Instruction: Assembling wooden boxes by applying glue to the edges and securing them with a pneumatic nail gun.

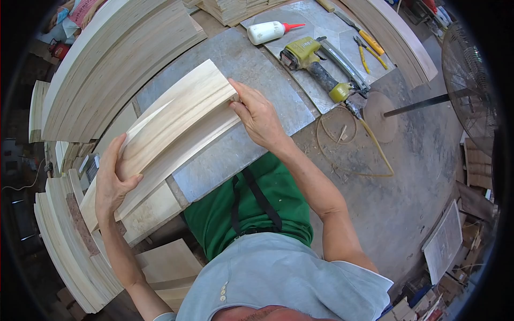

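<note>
Between my two hands is a pale wooden board assembly (pixel 174 115), tilted over the grey worktop (pixel 235 144). One board faces up, with a lower strip of wood along its near side; the inside is mostly hidden. My left hand (pixel 111 179) clasps the left end, thumb on the near side and fingers round the far edge. At the right end my right hand (pixel 257 113) grips the corner with thumb and fingers. Beyond it on the worktop lie a green nail gun (pixel 324 69) and a white glue bottle (pixel 266 32) with a red nozzle.
Long boards (pixel 115 69) are stacked at the far left, with another stack (pixel 72 241) at the near left. Yellow-handled pliers (pixel 369 56) and a yellow-handled tool (pixel 372 41) lie far right. An air hose (pixel 383 147) trails over the floor near a standing fan (pixel 468 88).
</note>
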`<state>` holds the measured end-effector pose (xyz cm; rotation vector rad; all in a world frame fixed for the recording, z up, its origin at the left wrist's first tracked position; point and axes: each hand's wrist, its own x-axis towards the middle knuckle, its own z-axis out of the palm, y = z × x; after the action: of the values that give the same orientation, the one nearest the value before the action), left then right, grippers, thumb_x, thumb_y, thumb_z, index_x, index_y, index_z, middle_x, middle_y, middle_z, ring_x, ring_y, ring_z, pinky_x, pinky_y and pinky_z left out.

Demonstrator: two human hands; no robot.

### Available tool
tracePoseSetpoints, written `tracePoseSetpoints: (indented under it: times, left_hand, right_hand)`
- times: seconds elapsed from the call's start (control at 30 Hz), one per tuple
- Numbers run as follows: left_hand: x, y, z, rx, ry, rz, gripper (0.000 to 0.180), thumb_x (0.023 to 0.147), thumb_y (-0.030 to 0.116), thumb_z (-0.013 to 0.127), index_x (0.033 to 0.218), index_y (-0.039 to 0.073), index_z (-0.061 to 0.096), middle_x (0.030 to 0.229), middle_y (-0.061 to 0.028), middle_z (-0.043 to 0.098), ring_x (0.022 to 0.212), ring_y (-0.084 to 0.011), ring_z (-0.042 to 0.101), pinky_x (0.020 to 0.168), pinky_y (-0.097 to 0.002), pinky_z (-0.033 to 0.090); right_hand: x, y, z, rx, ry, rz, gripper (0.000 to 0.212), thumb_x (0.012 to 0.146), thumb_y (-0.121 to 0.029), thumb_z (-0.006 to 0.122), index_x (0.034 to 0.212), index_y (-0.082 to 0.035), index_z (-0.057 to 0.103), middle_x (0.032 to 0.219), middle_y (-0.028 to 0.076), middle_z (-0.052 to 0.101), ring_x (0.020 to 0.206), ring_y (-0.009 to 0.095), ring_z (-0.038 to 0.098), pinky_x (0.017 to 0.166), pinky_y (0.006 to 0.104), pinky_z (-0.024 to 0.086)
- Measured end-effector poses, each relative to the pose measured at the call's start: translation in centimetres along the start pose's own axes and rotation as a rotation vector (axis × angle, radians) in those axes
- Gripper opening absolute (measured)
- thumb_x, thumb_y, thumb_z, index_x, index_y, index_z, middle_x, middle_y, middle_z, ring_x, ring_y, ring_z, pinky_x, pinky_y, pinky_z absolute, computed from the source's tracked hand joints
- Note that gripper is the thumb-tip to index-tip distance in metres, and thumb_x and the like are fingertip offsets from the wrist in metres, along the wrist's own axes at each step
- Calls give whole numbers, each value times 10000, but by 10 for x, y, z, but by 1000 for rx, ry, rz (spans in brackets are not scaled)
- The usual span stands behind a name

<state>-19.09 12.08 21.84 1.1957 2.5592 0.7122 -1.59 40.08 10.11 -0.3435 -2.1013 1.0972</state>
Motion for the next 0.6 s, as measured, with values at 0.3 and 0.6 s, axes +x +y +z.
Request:
tracePoseSetpoints:
  times: [0.3, 0.6]
  left_hand:
    - [10, 31, -5, 158, -80, 102, 1064, 517, 592, 791, 1398, 112, 436, 1468, -163, 362, 1351, -353, 340, 1123, -462, 268]
    - [106, 122, 77, 327, -30, 701, 633, 753, 392, 725, 1317, 185, 526, 1450, -131, 392, 1336, -412, 340, 1074, -518, 306]
  right_hand:
    - [0, 0, 2, 0, 23, -53, 436, 865, -53, 600, 1283, 21, 502, 1236, 187, 567, 1106, 346, 547, 941, 401, 441]
    - [-1, -2, 1, 19, 72, -72, 386, 860, -46, 599, 1234, 19, 531, 1176, 193, 588, 1058, 352, 568, 885, 410, 462]
